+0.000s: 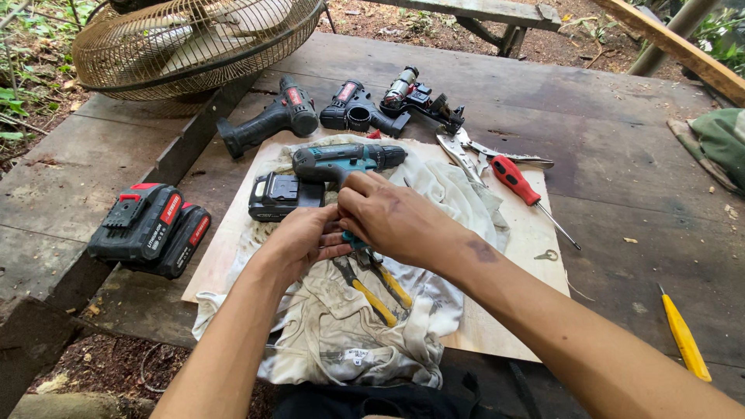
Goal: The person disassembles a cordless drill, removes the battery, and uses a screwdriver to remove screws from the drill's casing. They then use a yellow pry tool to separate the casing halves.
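Observation:
A teal and grey cordless drill (341, 161) lies on a dirty white cloth (341, 334) over a plywood sheet (535, 256). My right hand (396, 217) covers the drill's handle and grips it. My left hand (299, 240) meets it from the left, fingers closed on the teal lower end of the handle. A black battery pack (281, 196) sits just left of the drill, detached. Pliers with yellow and black handles (376, 291) lie on the cloth under my hands.
Two red and black battery packs (147, 229) sit at left. At the back lie a black drill (268, 120), a drill housing (353, 109) and a bare motor assembly (419, 99). A red screwdriver (520, 186), metal snips (473, 151), a yellow tool (683, 337) and a fan grille (186, 43) are around.

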